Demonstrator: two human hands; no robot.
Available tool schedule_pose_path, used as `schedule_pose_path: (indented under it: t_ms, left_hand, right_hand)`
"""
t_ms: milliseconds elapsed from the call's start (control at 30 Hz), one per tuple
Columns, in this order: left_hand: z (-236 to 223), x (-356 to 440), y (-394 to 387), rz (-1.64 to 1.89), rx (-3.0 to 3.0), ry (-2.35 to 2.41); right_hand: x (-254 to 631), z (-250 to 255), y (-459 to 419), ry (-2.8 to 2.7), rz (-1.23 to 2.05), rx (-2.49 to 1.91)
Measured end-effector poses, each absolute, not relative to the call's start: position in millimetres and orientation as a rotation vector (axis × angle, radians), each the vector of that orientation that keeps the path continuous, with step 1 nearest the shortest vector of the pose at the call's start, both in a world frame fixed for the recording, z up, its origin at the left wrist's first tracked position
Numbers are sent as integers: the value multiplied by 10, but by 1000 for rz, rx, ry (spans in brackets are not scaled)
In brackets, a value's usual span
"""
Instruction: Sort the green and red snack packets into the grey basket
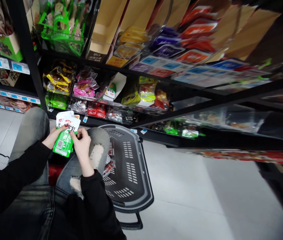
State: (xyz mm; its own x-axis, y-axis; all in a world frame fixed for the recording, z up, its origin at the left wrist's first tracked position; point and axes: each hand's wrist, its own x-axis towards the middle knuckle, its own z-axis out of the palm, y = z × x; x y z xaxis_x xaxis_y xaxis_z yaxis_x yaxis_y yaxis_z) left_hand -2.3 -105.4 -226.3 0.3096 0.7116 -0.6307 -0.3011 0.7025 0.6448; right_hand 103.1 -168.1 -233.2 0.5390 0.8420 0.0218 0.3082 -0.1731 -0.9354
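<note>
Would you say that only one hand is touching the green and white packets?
No, the left hand and the right hand both have fingers on the packets.

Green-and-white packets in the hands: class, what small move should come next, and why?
Probably squaring the packets into one even stack: their white tops fan apart unevenly, and the left hand and right hand are both at them.

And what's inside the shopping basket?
Red-and-white packets lie beside the right knee; the basket's slotted floor shows beyond them. The knee hides one side, so whatever lies there can't be seen.
</note>
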Motion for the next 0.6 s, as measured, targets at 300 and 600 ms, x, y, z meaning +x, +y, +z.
schedule_pose_path:
  t_ms: [300, 600]
  left_hand:
    - [-2274, -25, -1051, 761, 497, 1022]
    - [-2295, -36, -1017, 766, 463, 1067]
  right_hand:
    - [1204, -2427, -1657, -655, 844, -1426]
    - [1458, -2577, -1708, -373, 869, -1368]
